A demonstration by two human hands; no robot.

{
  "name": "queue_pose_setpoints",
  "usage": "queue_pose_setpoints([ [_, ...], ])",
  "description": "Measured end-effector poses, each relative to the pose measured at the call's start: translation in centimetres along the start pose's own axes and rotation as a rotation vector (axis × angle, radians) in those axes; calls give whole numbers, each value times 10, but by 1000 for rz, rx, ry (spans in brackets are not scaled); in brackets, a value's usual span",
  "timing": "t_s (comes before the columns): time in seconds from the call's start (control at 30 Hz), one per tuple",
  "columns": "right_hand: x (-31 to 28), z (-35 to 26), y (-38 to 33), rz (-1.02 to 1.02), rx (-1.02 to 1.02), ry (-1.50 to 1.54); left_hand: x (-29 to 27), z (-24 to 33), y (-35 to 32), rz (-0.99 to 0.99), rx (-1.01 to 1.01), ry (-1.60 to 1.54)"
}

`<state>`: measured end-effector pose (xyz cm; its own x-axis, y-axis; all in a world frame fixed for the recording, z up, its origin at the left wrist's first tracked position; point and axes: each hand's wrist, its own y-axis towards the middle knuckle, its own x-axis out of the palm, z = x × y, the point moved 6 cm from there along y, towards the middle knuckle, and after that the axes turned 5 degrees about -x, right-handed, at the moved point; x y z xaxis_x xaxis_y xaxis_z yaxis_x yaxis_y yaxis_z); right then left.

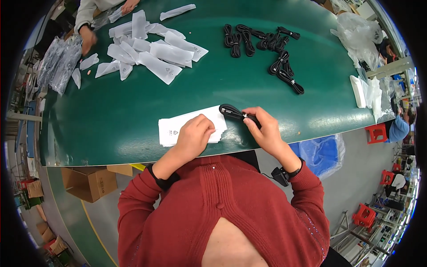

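Observation:
Near the front edge of the table lies a stack of flat white pouches point(167, 129). My left hand point(194, 135) rests on this stack, its thumb and fingers pinched together at the open end of the top pouch. A coiled black cable point(231, 112) is in my right hand point(266, 131), gripped at its tied middle between thumb and fingers. One end of the cable coil points left, over the right end of the stack. Part of the coil is hidden behind my right fingers.
Several bundled black cables point(272, 41) lie on the green table point(133, 104) at the back right. Filled white pouches point(164, 52) are heaped at the back left, beside clear plastic bags point(58, 66) and a co-worker's hand point(88, 41). A blue bin point(318, 153) stands below the front edge.

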<state>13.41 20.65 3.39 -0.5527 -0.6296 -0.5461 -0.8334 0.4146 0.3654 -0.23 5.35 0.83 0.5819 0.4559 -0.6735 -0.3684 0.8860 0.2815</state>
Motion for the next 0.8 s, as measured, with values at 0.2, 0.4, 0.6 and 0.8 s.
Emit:
queue_pose_setpoints([
  [0.2, 2, -19, -11, -68, -214, -157, -2, -27, -6, 20, -373, -395],
  [0.4, 8, -30, -15, -124, -380, -294, -7, -22, -5, 113, -251, -327],
  [0.6, 6, -29, -17, -112, -419, -329, -10, 9, -4, 88, 125, 186],
  [0.8, 12, -22, -18, -137, -331, -218, -9, -14, -6, -6, -296, -235],
])
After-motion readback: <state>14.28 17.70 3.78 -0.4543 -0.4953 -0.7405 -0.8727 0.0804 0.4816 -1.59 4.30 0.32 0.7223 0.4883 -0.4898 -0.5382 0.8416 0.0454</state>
